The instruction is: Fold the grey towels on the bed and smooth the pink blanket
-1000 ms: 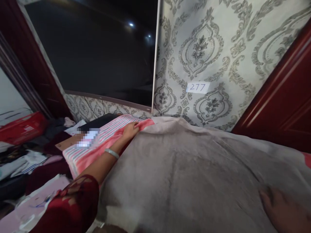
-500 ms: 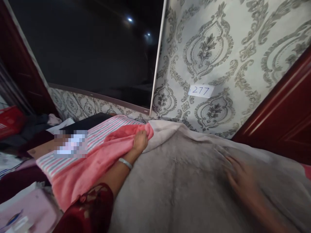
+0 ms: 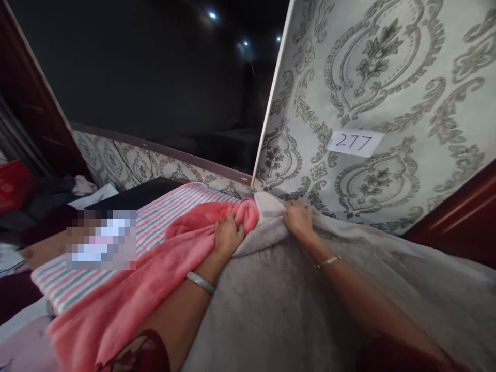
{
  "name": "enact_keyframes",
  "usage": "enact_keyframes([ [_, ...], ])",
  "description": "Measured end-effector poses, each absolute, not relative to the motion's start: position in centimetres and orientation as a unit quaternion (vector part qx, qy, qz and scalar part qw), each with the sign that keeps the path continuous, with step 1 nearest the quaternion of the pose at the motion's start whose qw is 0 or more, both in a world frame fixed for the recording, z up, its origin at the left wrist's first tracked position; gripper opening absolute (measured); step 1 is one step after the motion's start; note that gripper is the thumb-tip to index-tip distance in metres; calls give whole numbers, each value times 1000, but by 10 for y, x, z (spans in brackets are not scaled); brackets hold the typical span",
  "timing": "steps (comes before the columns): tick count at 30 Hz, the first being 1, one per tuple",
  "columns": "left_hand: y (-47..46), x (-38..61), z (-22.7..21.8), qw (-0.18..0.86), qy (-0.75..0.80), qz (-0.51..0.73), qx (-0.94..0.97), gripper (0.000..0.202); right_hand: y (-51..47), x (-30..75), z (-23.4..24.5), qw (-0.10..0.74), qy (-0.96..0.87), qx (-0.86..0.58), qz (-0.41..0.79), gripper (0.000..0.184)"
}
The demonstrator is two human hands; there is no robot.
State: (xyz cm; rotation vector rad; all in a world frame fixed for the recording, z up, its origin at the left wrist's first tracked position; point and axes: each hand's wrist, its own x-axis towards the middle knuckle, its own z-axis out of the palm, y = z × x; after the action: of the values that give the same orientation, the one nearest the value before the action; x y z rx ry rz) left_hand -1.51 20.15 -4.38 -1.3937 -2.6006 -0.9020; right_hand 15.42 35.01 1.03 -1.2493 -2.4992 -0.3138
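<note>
A plush blanket with a grey face spreads across the front, and pink plush fabric lies bunched along its left. I cannot tell whether the two are one piece. My left hand, with a bangle at the wrist, is closed on the gathered pink plush near the far edge. To its right my right hand, with a thin bracelet, grips the pale far edge of the grey blanket. Its fingertips are partly hidden in the cloth. Under the pink plush, a striped pink, grey and white cloth shows.
A large dark television stands behind the cloth. Patterned wallpaper bears a paper label marked 277. Dark red wooden panelling stands at right. A red bag, clothes and a blurred-out patch are at left.
My right hand has moved up and left from over the grey blanket to its far edge and taken hold there. My left hand still grips the pink plush. The view has shifted.
</note>
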Motion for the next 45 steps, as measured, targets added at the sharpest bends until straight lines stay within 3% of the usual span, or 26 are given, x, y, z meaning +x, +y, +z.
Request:
enact_keyframes([
  [4,197,-19,-39,21,-816,-331,-473,43,339,228,-18,256,-837,-476,-85,34],
  [9,185,-14,-20,51,-706,-284,-646,32,308,327,-22,60,-893,-431,118,26],
  [11,180,-5,-10,65,-654,-259,-707,29,291,335,5,131,-875,-458,87,31],
  [13,174,10,-3,74,-605,-234,-757,26,277,315,36,262,-849,-458,23,37],
  [15,169,26,-1,63,-564,-206,-797,19,271,271,57,310,-872,-376,34,38],
  [17,166,39,-3,34,-542,-194,-817,12,273,217,61,280,-917,-273,81,38],
  [20,165,44,-6,-48,-521,-214,-825,12,286,153,36,182,-952,-219,110,57],
  [23,169,27,-3,-92,-558,-267,-780,20,299,131,-1,115,-917,-374,81,67],
  [26,172,-7,3,-3,-690,-292,-662,26,304,136,-26,110,-855,-501,72,57],
  [30,162,-63,1,110,-861,-204,-452,44,312,144,-33,146,-848,-501,96,50],
  [33,151,-92,-11,62,-939,-130,-313,58,325,147,-34,198,-846,-476,136,47],
  [36,147,-104,-18,3,-954,-112,-278,54,336,150,-35,238,-838,-466,156,47],
  [40,135,-125,-6,-62,-942,-123,-307,39,342,153,-34,182,-864,-440,164,50],
  [43,105,-148,3,-120,-929,-150,-315,38,342,152,-34,142,-879,-421,172,61],
  [45,79,-159,2,-212,-906,-212,-298,41,341,152,-36,145,-880,-421,167,60],
])
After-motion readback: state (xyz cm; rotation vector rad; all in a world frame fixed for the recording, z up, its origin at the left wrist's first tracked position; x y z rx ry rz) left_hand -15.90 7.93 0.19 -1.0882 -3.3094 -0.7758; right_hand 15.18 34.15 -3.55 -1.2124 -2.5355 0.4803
